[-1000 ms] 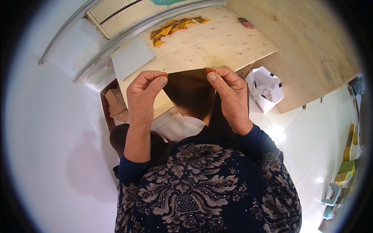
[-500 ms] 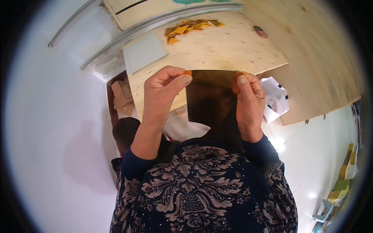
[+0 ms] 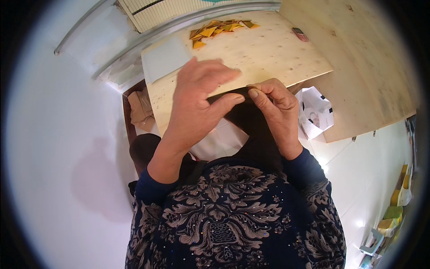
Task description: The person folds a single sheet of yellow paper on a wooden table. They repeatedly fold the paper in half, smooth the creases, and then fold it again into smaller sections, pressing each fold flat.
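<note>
A thin dark brown sheet [image 3: 229,92], apparently foil paper, is held up in front of my body at the near edge of the table. My right hand [image 3: 278,107] pinches its top edge between thumb and fingers. My left hand [image 3: 192,101] is open, its blurred fingers stretched out above the edge and its thumb reaching along it toward the right thumb. The sheet's lower part merges with my dark trousers, so its outline there cannot be told. A heap of folded gold paper triangles [image 3: 215,29] lies toward the back of the table.
On the wooden table [image 3: 251,49] lie a pale flat sheet [image 3: 165,58] at left and a red mobile phone [image 3: 300,34] at far right. A wooden panel [image 3: 367,67] rises on the right. A white bag [image 3: 316,112] hangs below the table; brown paper [image 3: 141,110] sits at left.
My left hand has let go of the sheet's left corner, opened and moved right. My right hand has shifted a little left, still pinching, and the sheet's outstretched face no longer shows.
</note>
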